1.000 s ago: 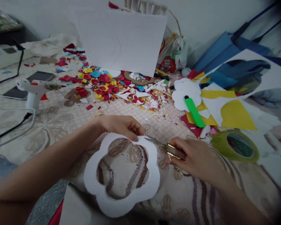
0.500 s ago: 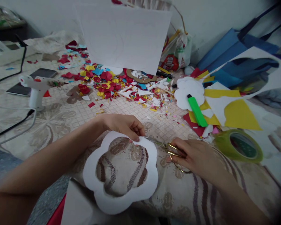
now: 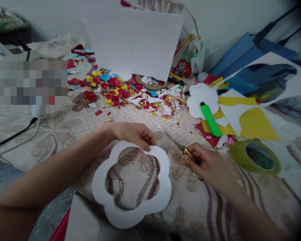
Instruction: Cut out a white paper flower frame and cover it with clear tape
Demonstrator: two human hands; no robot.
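- The white paper ring [image 3: 125, 218], scalloped like a flower, lies nearest the wearer, at 6 o'clock from the scrap pile [image 3: 115, 88].
- The left hand [image 3: 132, 134] pinches the ring at about 1 o'clock on its band, thumb on top; a light, flat pinch should hold it without creasing.
- The right hand [image 3: 208, 165] is closed around the handles of the gold scissors [image 3: 185, 151], at about 2 o'clock from the ring's centre.
- The blades point towards 10 or 11 o'clock, apart from the paper; whether they are fully together is too fine to tell.
- For neat trimming, bring the blades in square to the edge, and turn the paper around each curve rather than twisting the wrist.
- The left thumb sits close to the likely cutting line, so slide it towards 11 o'clock before snipping there.
- Short snips would suit the notches between petals; overshooting could nick the narrow band.
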